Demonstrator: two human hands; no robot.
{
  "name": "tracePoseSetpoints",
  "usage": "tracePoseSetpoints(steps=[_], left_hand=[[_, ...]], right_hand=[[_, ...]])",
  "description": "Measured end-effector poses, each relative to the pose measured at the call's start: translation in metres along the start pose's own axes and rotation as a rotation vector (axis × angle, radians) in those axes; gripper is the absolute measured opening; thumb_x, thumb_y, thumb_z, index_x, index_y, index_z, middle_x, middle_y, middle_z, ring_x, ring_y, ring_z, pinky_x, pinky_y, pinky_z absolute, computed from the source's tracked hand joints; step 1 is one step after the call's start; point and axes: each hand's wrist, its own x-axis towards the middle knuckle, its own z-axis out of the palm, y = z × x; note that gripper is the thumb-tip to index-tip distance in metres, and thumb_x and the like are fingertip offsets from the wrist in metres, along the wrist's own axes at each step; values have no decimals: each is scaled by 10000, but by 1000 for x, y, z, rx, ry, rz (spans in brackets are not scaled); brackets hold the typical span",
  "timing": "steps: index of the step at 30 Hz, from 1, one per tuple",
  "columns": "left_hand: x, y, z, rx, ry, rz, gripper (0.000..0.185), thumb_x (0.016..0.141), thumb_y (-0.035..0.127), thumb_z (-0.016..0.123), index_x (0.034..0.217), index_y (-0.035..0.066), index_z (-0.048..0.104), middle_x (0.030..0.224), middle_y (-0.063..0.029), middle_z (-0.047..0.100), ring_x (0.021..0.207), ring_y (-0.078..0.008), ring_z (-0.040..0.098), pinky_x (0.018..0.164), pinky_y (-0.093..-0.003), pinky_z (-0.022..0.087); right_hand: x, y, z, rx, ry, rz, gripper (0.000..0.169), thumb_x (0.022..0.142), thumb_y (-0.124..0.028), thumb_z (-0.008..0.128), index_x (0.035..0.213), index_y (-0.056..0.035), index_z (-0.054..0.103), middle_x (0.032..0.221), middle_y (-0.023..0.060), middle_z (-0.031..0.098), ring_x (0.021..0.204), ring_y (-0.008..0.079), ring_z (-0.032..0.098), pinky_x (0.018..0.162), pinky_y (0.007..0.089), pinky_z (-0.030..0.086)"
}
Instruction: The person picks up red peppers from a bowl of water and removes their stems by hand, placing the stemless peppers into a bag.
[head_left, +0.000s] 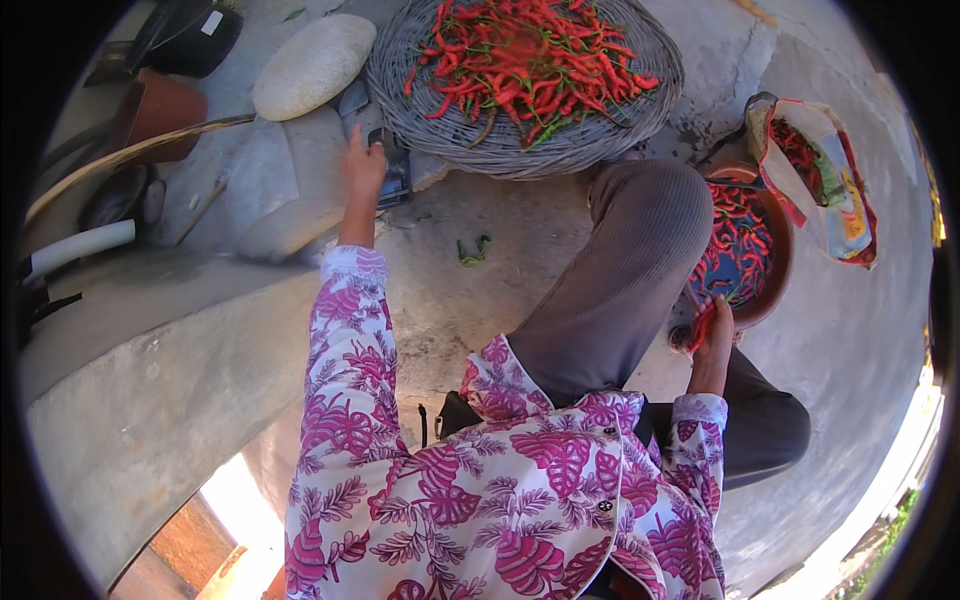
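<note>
My left hand (364, 166) is stretched forward with some fingers extended, slightly blurred. It is beside a dark, flat device that looks like a phone (394, 178); whether they touch is unclear. Red chili peppers (702, 327) are held in my right hand (718, 330), at the near rim of a brown basin (781, 262). Inside the basin, more red chilies (731, 240) lie in what looks like water. A large woven wicker tray (480, 156) ahead of me carries a heap of red chilies (517, 67) with green stems.
An open printed sack (821, 191) containing chilies stands right of the basin. Beyond my left hand rests a large smooth stone (315, 67). Farther left are a reddish-brown pot (166, 116), a black bucket (199, 37) and a white pipe (82, 247). Green scraps (472, 253) lie on the concrete floor.
</note>
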Motion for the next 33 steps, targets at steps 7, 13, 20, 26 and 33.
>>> tracePoseSetpoints(steps=[7, 13, 20, 26, 33], left_hand=[[-67, 142, -5, -695, -203, 0, 391, 776, 98, 542, 1152, 27, 461, 820, -27, 529, 730, -74, 466, 640, -211, 388], [-145, 306, -31, -1384, -582, 309, 222, 802, 93, 527, 1015, 32, 524, 760, -5, 533, 693, -58, 486, 618, -197, 397], [-259, 372, 44, -1400, -1096, 167, 284, 792, 61, 517, 1057, -38, 483, 929, -68, 537, 861, -115, 510, 746, -241, 424], [-284, 356, 90, -1201, -1324, -82, 341, 796, 83, 503, 1101, -61, 458, 1026, -100, 529, 949, -139, 503, 811, -246, 395], [-291, 348, 118, -1150, -1452, 3, 250, 814, 118, 504, 1025, -15, 519, 916, -44, 552, 825, -102, 516, 713, -242, 419]], right_hand=[[7, -5, 3, 60, -123, -29, 89, 843, -166, 479, 850, -78, 489, 726, 18, 527, 630, 120, 520, 534, 230, 437], [-11, -33, 32, 188, -210, -132, 105, 844, -137, 466, 910, -61, 497, 783, 29, 533, 677, 119, 524, 575, 237, 448], [-24, -68, 59, 177, -287, -397, 108, 853, -91, 429, 924, -32, 486, 814, 48, 543, 738, 134, 532, 661, 258, 456], [-38, -77, 70, 44, -190, -514, 168, 859, -123, 456, 969, 0, 491, 919, 107, 568, 845, 160, 536, 760, 284, 437], [-30, -68, 58, 56, -244, -442, 188, 851, -133, 471, 975, 5, 498, 982, 114, 564, 913, 156, 521, 801, 290, 423]])
